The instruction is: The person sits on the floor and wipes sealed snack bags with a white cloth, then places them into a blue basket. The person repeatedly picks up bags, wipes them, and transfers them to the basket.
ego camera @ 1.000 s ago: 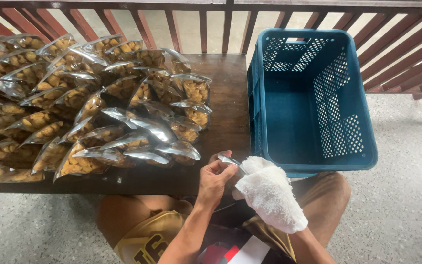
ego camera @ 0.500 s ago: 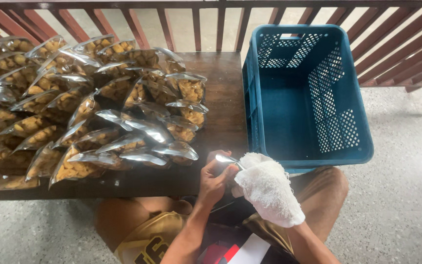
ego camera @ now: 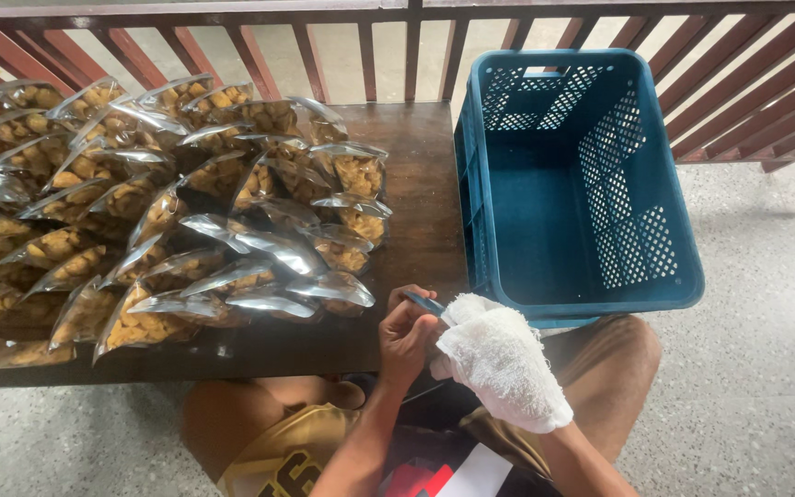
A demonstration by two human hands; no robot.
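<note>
My left hand [ego camera: 407,336] is at the front edge of the dark wooden table [ego camera: 420,207], fingers closed around a small thin blue object [ego camera: 426,302]. My right hand [ego camera: 499,364] is wrapped in a white cloth that hides its fingers. It presses against the left hand and the blue object. Many clear bags of golden-brown snacks [ego camera: 232,212] lie in overlapping rows on the table, the nearest a few centimetres left of my left hand.
An empty blue perforated plastic crate [ego camera: 683,267] stands on the table's right end, just beyond my hands. A red-brown wooden railing [ego camera: 361,55] runs behind the table. My knees are under the table edge, with speckled floor on both sides.
My hands stay pressed together at the table edge with the small blue object. Only the view has shifted slightly.
</note>
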